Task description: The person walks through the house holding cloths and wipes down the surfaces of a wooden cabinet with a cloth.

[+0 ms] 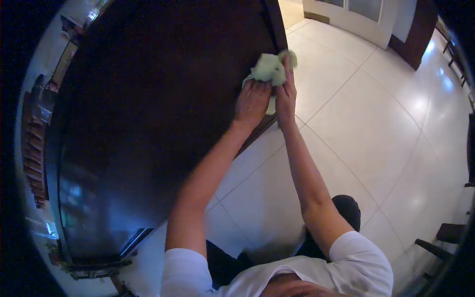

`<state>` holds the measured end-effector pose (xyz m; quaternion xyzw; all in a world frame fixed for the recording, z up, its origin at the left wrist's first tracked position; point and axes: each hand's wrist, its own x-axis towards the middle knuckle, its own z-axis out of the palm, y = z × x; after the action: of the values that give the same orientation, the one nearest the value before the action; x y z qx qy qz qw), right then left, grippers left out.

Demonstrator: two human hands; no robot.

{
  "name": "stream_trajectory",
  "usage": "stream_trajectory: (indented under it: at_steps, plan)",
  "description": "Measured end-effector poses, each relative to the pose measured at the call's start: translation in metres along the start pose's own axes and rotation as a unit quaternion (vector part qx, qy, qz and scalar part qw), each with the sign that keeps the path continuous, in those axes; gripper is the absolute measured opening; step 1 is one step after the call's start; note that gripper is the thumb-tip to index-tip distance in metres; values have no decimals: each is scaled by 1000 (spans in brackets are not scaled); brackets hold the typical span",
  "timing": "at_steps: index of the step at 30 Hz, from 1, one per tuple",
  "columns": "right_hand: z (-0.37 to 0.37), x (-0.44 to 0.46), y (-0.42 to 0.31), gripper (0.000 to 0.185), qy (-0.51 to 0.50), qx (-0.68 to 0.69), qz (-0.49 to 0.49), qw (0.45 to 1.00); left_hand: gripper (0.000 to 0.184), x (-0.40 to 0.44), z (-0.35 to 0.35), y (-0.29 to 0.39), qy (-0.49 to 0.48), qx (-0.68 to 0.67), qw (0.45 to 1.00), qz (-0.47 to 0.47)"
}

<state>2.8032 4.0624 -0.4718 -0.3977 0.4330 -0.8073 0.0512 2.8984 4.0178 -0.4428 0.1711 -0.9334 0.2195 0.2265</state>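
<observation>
A pale green cloth (269,68) lies bunched against the edge of a large dark wooden panel (158,94), possibly a cabinet or door face. My left hand (253,103) presses it to the dark surface, its fingers curled into the fabric. On the outer side of the edge, my right hand (285,99) grips the same cloth, with part of it sticking out past the fingertips. The two hands are close together, one on each side of the edge. Folds of cloth hide some of the fingertips.
Glossy pale floor tiles (366,109) spread out to the right. A white door (354,17) with glass panes stands at the top, beside a dark wooden post (414,37). Dark chair legs (435,247) show at the lower right. Blurred items (34,153) line the far left.
</observation>
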Motion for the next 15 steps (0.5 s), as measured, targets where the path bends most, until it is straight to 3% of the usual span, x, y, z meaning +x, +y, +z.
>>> stream_trajectory:
  at_steps: [1,3,5,8,9,10,12,15]
  plan:
    - [0,7,-13,59,-38,27,-11,999,21,2,-13,0,-67,-16,997,-24]
    - [-1,29,-36,61,-111,81,-43,990,28,12,-48,1,-39,-117,982,-144]
    - [9,36,-56,65,-131,210,41,968,37,30,-92,-16,163,-123,975,-84]
    - [27,42,-72,73,-117,237,40,964,45,48,-97,-28,179,-76,979,-66]
    - [36,47,-66,74,-95,263,16,960,49,42,-84,-30,121,-1,992,-38]
    - [44,52,-60,74,-73,289,-9,955,51,35,-79,-34,99,-33,994,-33]
    - [54,58,-50,81,-59,148,-89,983,55,17,-79,-42,56,-93,994,-23]
    - [72,57,-45,90,23,-135,-139,981,59,-6,-112,-58,138,-282,947,-69]
